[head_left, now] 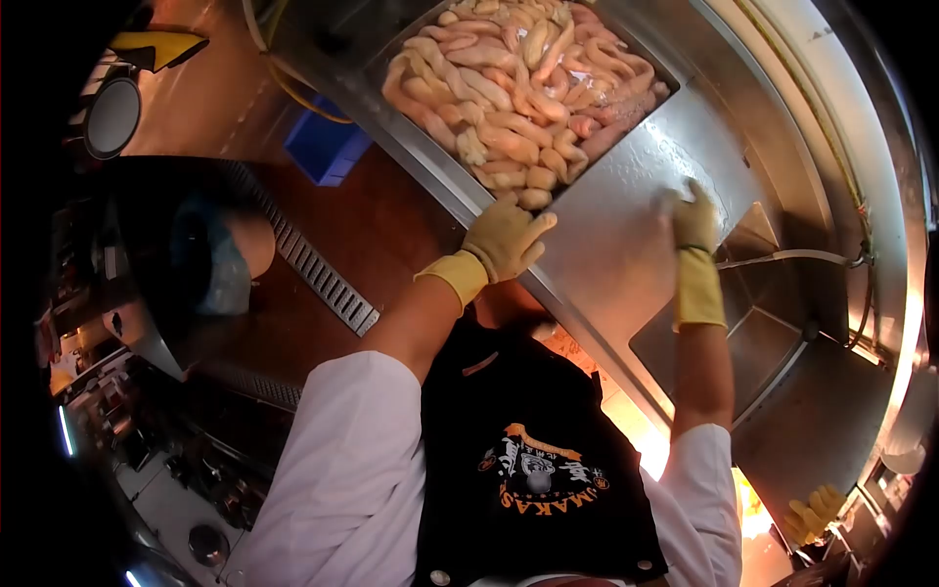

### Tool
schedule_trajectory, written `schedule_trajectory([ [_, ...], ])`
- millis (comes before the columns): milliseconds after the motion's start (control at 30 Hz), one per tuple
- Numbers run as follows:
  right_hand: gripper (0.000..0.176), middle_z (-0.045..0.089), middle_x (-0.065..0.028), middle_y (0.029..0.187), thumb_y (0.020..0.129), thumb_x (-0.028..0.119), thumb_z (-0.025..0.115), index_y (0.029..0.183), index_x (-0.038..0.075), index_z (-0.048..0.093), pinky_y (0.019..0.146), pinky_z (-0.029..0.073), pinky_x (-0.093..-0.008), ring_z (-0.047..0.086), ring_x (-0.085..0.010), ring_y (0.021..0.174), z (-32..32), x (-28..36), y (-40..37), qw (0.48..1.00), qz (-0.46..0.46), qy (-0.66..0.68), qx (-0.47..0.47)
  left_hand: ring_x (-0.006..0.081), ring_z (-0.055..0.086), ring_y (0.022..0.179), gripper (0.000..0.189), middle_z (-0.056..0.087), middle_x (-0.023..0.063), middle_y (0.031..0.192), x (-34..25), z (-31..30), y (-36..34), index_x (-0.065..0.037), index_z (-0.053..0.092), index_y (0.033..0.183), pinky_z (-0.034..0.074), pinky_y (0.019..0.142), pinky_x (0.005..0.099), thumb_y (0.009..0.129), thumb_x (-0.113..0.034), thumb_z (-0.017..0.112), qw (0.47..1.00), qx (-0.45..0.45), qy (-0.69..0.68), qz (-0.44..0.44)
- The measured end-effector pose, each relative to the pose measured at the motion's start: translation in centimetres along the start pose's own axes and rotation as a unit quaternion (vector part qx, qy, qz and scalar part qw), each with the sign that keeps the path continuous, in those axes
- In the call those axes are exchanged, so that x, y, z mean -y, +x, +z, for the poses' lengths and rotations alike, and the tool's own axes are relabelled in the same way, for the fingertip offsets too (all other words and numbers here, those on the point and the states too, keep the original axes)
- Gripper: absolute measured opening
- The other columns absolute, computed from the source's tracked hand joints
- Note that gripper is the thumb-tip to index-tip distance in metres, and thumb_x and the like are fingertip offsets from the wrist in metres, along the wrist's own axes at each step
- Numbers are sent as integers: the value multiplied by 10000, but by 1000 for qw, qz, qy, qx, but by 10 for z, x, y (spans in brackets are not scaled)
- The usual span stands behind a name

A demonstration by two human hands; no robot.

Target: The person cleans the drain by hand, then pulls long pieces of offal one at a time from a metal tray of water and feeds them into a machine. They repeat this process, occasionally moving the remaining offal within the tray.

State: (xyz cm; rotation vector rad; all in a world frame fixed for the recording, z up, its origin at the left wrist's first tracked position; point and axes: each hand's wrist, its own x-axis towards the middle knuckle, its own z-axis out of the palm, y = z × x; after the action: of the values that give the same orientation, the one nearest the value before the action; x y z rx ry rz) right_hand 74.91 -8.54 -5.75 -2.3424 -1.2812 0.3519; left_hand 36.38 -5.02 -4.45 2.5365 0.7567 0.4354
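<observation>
A heap of pale pink and cream intestines (518, 88) fills a steel basin set into the steel counter (626, 254). My left hand (504, 240), in a yellow rubber glove, rests at the front edge of the counter by the basin's near corner, just below the heap. Its thumb and forefinger are spread, and nothing shows between them. Over the wet, bare steel to the right of the heap is my right hand (696, 220), gloved in the same yellow. Its fingers are apart and slightly blurred, holding nothing visible.
A second basin (753, 357) lies right of my right arm, with a pale hose (792, 256) above it. Yellow gloves (814, 514) hang at the lower right. Left are a blue crate (328, 147), a floor drain grate (303, 264) and a bag-lined bin (225, 264).
</observation>
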Motion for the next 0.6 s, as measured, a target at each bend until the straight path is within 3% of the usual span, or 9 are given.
schedule_trajectory([
  [33,585,757,-249,1226,911,389,705,1382,44,691,989,566,-420,749,-374,1110,18,51,-7,998,25,17,59,366,612,967,423,676,126,921,8,-3,1,-102,658,1270,489,888,491,872,-231,719,1000,-3,-1,3],
  [67,535,769,-232,1195,923,385,701,1322,29,721,977,567,-417,753,-366,1094,47,80,-8,997,-54,34,50,370,616,984,418,682,123,928,18,-2,-1,-100,654,1265,490,885,493,871,-225,719,999,19,-40,19],
  [167,428,788,-204,1026,957,366,683,1192,17,762,884,574,-407,770,-309,988,90,169,0,976,-38,60,207,383,628,1006,328,700,114,965,49,-11,1,-85,670,1186,496,876,507,880,-197,710,993,30,-101,54],
  [233,415,785,-188,953,945,357,702,1211,44,760,855,574,-402,768,-305,927,124,187,14,962,-88,79,247,393,634,977,226,699,115,955,70,-37,10,-73,681,1082,503,870,514,877,-166,704,977,-96,-149,121],
  [300,405,786,-178,980,924,362,722,1203,71,763,856,573,-418,761,-316,936,168,200,26,954,-48,96,279,396,634,934,111,680,123,919,105,-54,8,-65,671,962,512,839,521,866,-119,689,976,-134,-136,100],
  [367,397,786,-169,1007,904,367,741,1195,98,766,857,573,-433,755,-327,946,184,226,19,944,-1,116,308,392,627,906,51,662,130,890,146,-63,1,-65,644,888,516,802,515,857,-90,676,992,-106,-51,-55],
  [433,367,780,-151,1118,883,369,754,1165,135,761,882,566,-477,737,-351,1000,175,279,-5,951,-199,-138,190,382,628,895,47,656,126,861,184,-72,1,-75,635,848,522,786,502,846,-95,678,988,-143,-26,-59],
  [467,375,763,-132,1218,874,375,746,1185,165,754,933,555,-499,723,-359,1081,184,282,-9,938,-214,-205,181,371,629,885,63,650,121,832,195,-75,1,-85,626,808,527,770,488,836,-100,680,981,-181,3,-63],
  [600,385,766,-175,1186,909,371,702,1225,160,763,964,556,-471,719,-356,1135,213,278,8,940,-25,-180,290,366,612,852,109,626,106,800,207,-87,3,-96,599,766,520,764,483,836,-95,682,977,-202,-11,-60],
])
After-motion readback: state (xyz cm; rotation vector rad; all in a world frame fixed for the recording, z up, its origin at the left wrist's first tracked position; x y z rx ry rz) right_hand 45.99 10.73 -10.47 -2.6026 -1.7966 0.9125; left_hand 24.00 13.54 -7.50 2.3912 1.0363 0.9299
